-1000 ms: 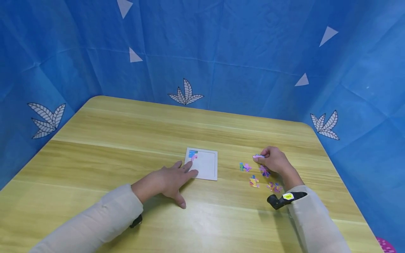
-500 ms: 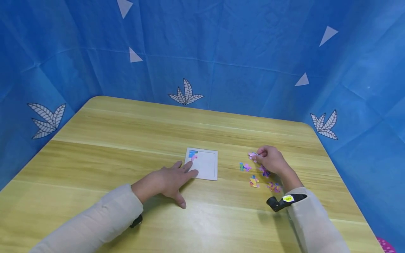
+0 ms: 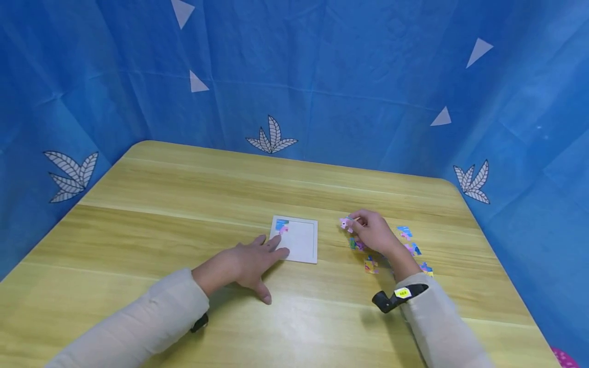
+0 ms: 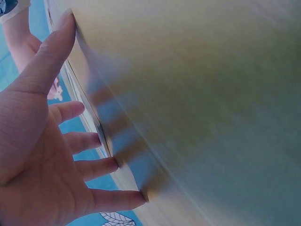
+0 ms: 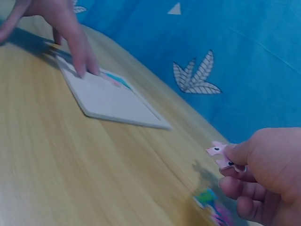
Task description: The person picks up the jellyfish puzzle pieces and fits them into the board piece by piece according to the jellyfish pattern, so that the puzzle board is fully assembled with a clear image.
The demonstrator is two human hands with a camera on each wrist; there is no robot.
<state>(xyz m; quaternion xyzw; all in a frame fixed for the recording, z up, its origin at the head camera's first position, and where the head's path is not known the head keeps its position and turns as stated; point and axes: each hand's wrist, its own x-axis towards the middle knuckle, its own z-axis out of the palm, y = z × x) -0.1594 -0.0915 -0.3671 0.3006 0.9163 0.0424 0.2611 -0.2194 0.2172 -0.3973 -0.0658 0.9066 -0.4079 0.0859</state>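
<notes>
My right hand (image 3: 375,232) pinches a pink puzzle piece (image 3: 345,224) between thumb and fingers, to the right of the white puzzle tray (image 3: 303,245). In the right wrist view this piece (image 5: 217,149) shows black eye-like spots and hangs above the table. Spread fingers of my left hand (image 3: 248,263) rest on the tray's left side, the thumb stretched out over the table. A blue and pink section of puzzle (image 3: 281,225) fills the tray's upper left corner; the remaining tray surface in sight is plain white. The left wrist view shows the left palm (image 4: 42,160) and straight fingers.
Several loose puzzle pieces lie about the right hand: a green and pink one (image 3: 353,243), a yellow one (image 3: 370,265), and blue and pink ones (image 3: 405,232) right of the wrist. Blue curtain (image 3: 294,76) surrounds the wooden table (image 3: 207,179).
My right hand has moved left with the pink puzzle piece, nearer the tray, uncovering loose pieces on the right. The left hand stays in place.
</notes>
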